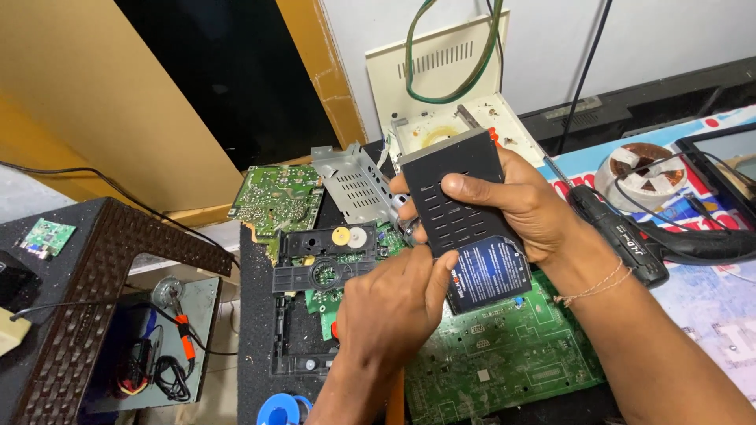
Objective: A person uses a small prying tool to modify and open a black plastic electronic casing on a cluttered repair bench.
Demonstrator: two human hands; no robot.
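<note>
My right hand [526, 206] grips a black slotted metal box [457, 206] with a dark blue label on its near end, holding it tilted above the bench. My left hand [390, 305] is closed just below the box's left edge, thumb against the box, pinching something small that I cannot make out. Under both hands lies a large green circuit board [504, 354]. A black plastic disc-drive mechanism [323, 264] with a yellow and a white gear sits just left of my left hand.
A perforated silver metal plate [356, 182] and a second green board [277, 198] lie behind. A black-handled screwdriver [618, 228], a tape roll [638, 167] and cables lie at right. A cream casing [441, 79] leans on the wall. A dark woven stool [94, 267] stands left.
</note>
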